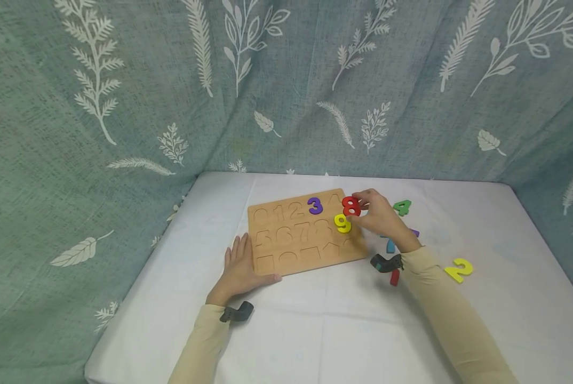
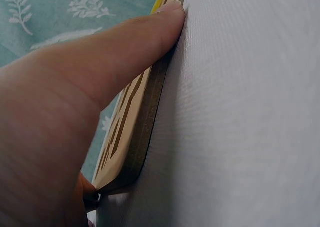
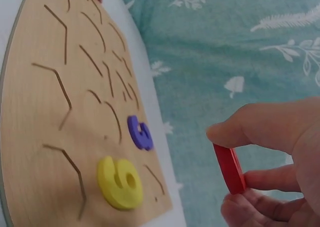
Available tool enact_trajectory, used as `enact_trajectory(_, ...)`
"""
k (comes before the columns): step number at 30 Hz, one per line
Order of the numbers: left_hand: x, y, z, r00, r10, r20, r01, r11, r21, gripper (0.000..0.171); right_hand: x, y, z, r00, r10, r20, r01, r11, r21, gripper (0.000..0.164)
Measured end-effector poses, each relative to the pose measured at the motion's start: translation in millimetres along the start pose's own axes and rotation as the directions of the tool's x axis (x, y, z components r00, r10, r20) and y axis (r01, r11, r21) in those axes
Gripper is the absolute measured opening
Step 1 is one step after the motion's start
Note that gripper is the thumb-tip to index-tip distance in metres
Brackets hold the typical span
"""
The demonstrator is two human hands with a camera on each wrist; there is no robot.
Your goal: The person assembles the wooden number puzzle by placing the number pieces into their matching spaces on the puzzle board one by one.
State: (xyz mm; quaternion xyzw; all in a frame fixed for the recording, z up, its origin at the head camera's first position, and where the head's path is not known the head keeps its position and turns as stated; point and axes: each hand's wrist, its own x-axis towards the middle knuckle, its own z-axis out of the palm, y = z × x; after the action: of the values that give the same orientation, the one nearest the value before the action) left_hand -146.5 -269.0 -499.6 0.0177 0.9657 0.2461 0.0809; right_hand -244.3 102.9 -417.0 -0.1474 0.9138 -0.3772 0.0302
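Note:
A wooden number puzzle board (image 1: 291,250) lies slightly turned on the white table, with recesses cut in rows. My left hand (image 1: 238,269) rests at its lower left corner, fingers along the left edge and thumb (image 2: 165,29) on the near edge. Between thumb and fingers, my right hand (image 1: 380,216) pinches a red number 8 (image 1: 351,206), held above the board's right side; the right wrist view shows the red piece (image 3: 230,169) edge-on. Just below it in the head view is a yellow 9 (image 1: 342,223) on the board. A purple 3 (image 1: 315,206) sits in the top row.
Right of the board lie a green 4 (image 1: 402,207), a yellow 2 (image 1: 459,270), a blue piece (image 1: 390,246), a red piece (image 1: 395,277) and a purple piece (image 1: 415,233), some partly hidden by the right arm. A leaf-patterned curtain (image 1: 286,106) hangs behind the table.

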Motion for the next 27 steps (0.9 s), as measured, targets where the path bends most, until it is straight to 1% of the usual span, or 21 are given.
enact_trajectory(8,-0.3,-0.6,0.2,1.000,-0.007,-0.004,0.007,1.000,-0.004,0.152,9.3,-7.7,17.2,0.999,-0.030,0.030,0.028,0.998,0.051,0.063)
enact_trajectory(13,-1.0,0.8,-0.6,1.000,-0.006,-0.002,0.006,1.000,-0.005,0.152,14.6,-9.0,29.0,0.997,-0.065,0.044,0.061,0.996,0.071,0.064)
enact_trajectory(16,-1.4,1.1,-0.7,1.000,-0.001,-0.006,0.001,1.000,-0.008,0.152,16.5,-8.7,35.0,0.995,-0.069,0.065,0.064,0.994,0.087,0.065)
enact_trajectory(27,-1.0,0.8,-0.5,1.000,-0.002,-0.007,0.002,1.000,0.003,0.151,20.2,-8.0,53.4,0.989,-0.085,0.124,0.078,0.995,0.058,0.063)
